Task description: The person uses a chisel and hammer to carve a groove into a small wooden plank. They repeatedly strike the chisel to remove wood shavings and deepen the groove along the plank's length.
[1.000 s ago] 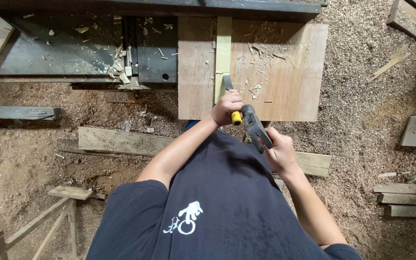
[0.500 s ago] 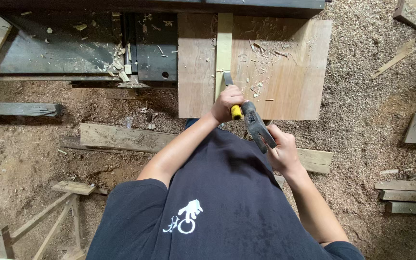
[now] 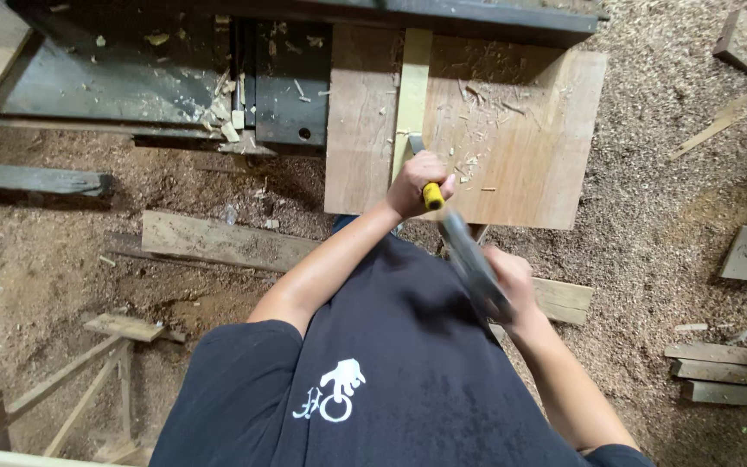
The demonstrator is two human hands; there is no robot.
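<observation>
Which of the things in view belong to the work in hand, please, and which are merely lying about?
In use:
- yellow-handled chisel, in the left hand
- hammer, in the right hand
- pale wooden strip
- wooden board

Lying about:
- floor plank
- stacked offcuts
- dark metal bench

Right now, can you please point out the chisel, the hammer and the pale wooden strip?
chisel [image 3: 432, 195], head view, on its yellow handle below the left hand.
hammer [image 3: 469, 259], head view, on the blurred dark head and shaft.
pale wooden strip [image 3: 414, 82], head view, on its bare upper part.
</observation>
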